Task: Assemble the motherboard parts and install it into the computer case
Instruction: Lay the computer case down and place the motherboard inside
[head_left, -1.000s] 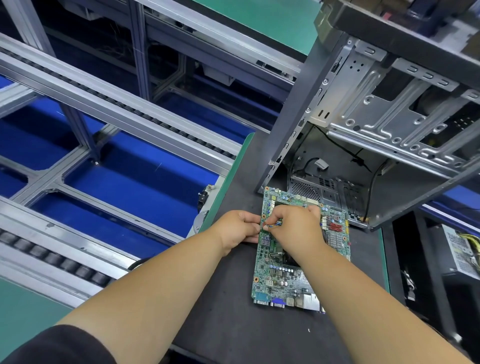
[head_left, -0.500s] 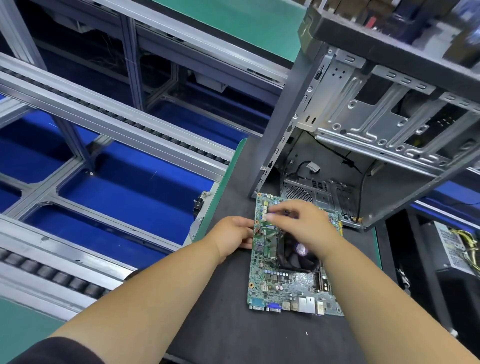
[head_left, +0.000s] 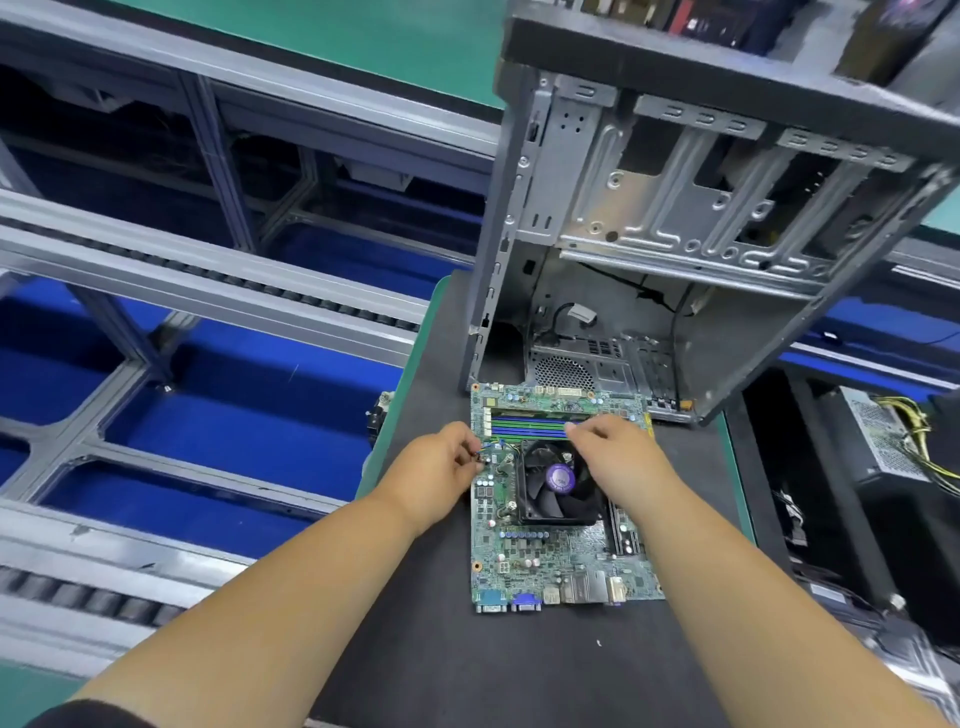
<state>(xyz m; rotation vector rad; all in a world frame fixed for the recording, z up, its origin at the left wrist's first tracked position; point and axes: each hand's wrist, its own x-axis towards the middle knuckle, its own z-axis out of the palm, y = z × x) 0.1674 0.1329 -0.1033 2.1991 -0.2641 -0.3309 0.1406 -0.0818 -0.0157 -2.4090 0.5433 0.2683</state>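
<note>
A green motherboard (head_left: 556, 561) lies flat on the dark mat (head_left: 441, 649). A black cooler fan (head_left: 558, 480) with a purple hub sits on it, below blue and green memory slots (head_left: 530, 426). My left hand (head_left: 441, 467) is at the board's left edge and pinches the thin fan cable (head_left: 496, 446) near its plug. My right hand (head_left: 618, 452) hovers over the fan's upper right corner with its fingers loosely bent, holding nothing. The open grey computer case (head_left: 675, 234) stands just behind the board, with loose black wires inside.
A roller conveyor frame (head_left: 208, 291) with blue panels runs along the left. A power supply (head_left: 883, 436) with yellow wires sits low at the right. The mat has a green edge (head_left: 400, 405).
My right hand has lifted off the left part of the board and moved right, uncovering the fan. My left hand stays at the board's left edge, on the fan cable.
</note>
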